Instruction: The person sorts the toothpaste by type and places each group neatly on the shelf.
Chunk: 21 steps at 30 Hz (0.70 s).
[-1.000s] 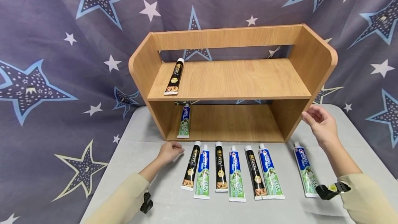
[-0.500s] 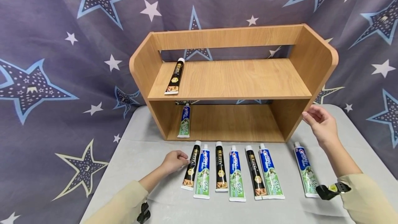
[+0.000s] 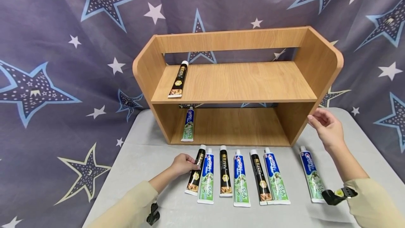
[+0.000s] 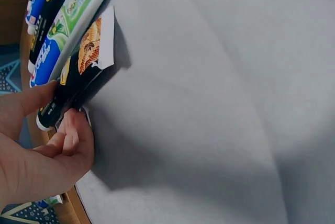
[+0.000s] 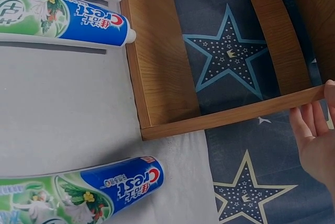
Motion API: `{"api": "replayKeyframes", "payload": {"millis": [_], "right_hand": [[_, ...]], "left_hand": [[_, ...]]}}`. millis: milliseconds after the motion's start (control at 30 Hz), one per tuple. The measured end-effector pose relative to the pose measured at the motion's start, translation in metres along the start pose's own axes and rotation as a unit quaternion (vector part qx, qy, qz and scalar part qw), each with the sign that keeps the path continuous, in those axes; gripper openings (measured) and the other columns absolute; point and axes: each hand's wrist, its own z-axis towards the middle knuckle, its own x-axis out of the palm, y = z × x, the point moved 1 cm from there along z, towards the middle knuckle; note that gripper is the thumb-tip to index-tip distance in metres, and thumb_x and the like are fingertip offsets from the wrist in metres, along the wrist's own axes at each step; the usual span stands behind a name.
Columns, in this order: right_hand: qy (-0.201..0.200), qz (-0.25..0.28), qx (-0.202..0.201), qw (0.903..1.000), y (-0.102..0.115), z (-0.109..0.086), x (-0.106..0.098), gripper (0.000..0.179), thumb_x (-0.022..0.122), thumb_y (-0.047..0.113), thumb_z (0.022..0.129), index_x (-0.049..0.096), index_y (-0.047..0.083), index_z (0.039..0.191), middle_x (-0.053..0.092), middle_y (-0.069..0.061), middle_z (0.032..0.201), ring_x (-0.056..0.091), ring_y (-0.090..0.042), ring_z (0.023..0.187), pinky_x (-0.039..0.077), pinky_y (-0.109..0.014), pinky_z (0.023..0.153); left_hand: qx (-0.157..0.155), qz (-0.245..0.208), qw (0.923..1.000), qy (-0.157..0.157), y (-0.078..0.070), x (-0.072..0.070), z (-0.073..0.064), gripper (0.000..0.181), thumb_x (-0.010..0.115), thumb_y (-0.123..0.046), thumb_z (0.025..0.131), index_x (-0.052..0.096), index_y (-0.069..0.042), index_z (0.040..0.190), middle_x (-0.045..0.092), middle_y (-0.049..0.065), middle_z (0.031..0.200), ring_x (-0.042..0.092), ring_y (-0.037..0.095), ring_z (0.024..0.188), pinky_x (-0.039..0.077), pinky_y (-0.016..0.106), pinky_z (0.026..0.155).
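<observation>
My left hand (image 3: 182, 164) pinches the leftmost black toothpaste tube (image 3: 193, 182) of the row on the table. In the left wrist view its thumb lies on one side of the tube and the curled fingers on the other. A blue-and-green Crest tube (image 3: 207, 178) lies right beside it. My right hand (image 3: 329, 129) grips the front edge of the right side panel of a wooden two-tier shelf (image 3: 246, 80), fingers on the panel's outer side in the right wrist view. One black tube (image 3: 179, 80) lies on the upper tier, one Crest tube (image 3: 188, 126) on the lower, both at the left.
Further right in the row lie more tubes, black (image 3: 225, 173) and Crest (image 3: 241, 182) alternating, with one pair (image 3: 276, 178) overlapping at the ends. A lone Crest tube (image 3: 311, 175) lies below my right hand. A star-patterned curtain (image 3: 63, 122) hangs behind the grey-covered table (image 3: 171, 207).
My left hand has moved right and slightly towards me, from beside the shelf's front left to the leftmost black tube, and taken hold of it. The right hand stays on the panel.
</observation>
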Motion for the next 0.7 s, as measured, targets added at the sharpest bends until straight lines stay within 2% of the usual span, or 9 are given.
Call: {"api": "replayKeyframes", "payload": {"millis": [133, 267, 467, 700], "right_hand": [[-0.001, 0.003, -0.005, 1.0000, 0.000, 0.000, 0.000, 0.030, 0.060, -0.012, 0.086, 0.067, 0.015, 0.095, 0.069, 0.009, 0.083, 0.065, 0.002, 0.077, 0.056, -0.010, 0.070], [-0.001, 0.004, -0.012, 0.9999, -0.001, -0.001, 0.001, 0.030, 0.059, -0.013, 0.086, 0.067, 0.015, 0.094, 0.069, 0.009, 0.082, 0.065, 0.002, 0.076, 0.056, -0.011, 0.069], [-0.001, 0.000, -0.010, 0.9999, -0.001, -0.001, 0.002, 0.031, 0.059, -0.014, 0.086, 0.067, 0.015, 0.094, 0.069, 0.009, 0.083, 0.065, 0.002, 0.077, 0.056, -0.010, 0.070], [-0.002, 0.000, -0.002, 1.0000, 0.000, -0.003, 0.001, 0.028, 0.061, -0.011, 0.086, 0.066, 0.016, 0.095, 0.069, 0.010, 0.085, 0.065, 0.002, 0.078, 0.056, -0.010, 0.071]], "left_hand": [[-0.010, 0.003, 0.9999, 0.002, -0.003, 0.002, 0.000, 0.022, 0.079, -0.010, 0.071, 0.062, 0.000, 0.078, 0.059, 0.003, 0.071, 0.052, 0.010, 0.061, 0.044, 0.018, 0.052], [-0.024, -0.006, 0.9997, 0.007, -0.002, 0.003, 0.001, 0.021, 0.078, -0.011, 0.072, 0.060, -0.002, 0.077, 0.060, 0.004, 0.073, 0.056, 0.011, 0.063, 0.049, 0.020, 0.055], [-0.035, -0.031, 0.9989, 0.004, 0.002, 0.002, 0.002, 0.019, 0.078, -0.010, 0.073, 0.062, -0.001, 0.079, 0.063, 0.006, 0.073, 0.061, 0.011, 0.063, 0.057, 0.024, 0.060], [-0.051, -0.075, 0.9959, 0.004, 0.008, -0.003, 0.004, 0.021, 0.077, -0.007, 0.073, 0.061, 0.001, 0.084, 0.062, 0.008, 0.079, 0.062, 0.012, 0.066, 0.059, 0.026, 0.064]]}}
